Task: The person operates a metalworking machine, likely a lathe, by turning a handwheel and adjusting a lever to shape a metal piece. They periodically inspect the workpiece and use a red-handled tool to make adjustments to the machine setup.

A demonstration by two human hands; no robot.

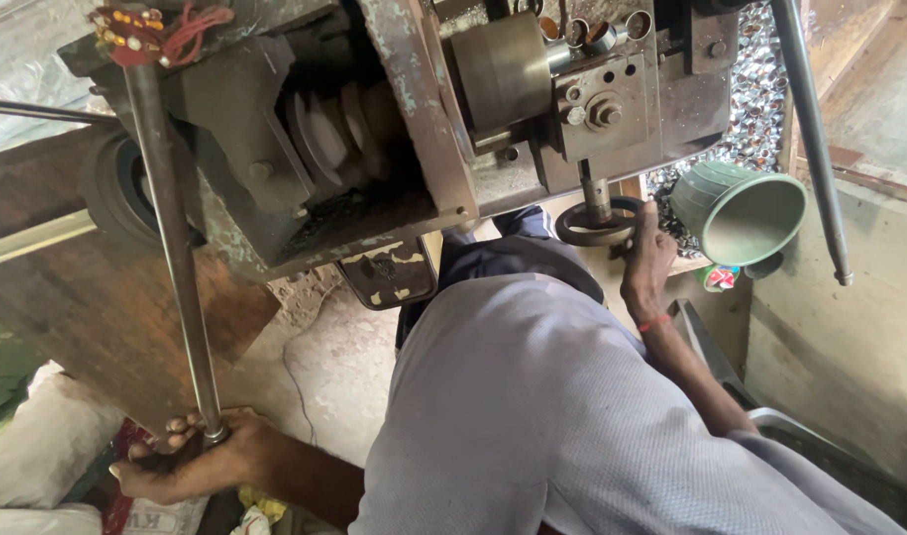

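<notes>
Left hand [191, 458]: we grip the long steel rod's [171, 248] lower end.
Right hand [646, 260]: we clasp the small black handwheel [574, 230].

I see a green plastic mug [746, 210] lying on its side near a heap of small shiny metal pieces [755, 109] (too small to tell apart). White sacks [37, 446] sit low on the concrete floor [324, 367].

Left hand [191, 461] clenched low; right hand [646, 263] raised, gripping.
</notes>
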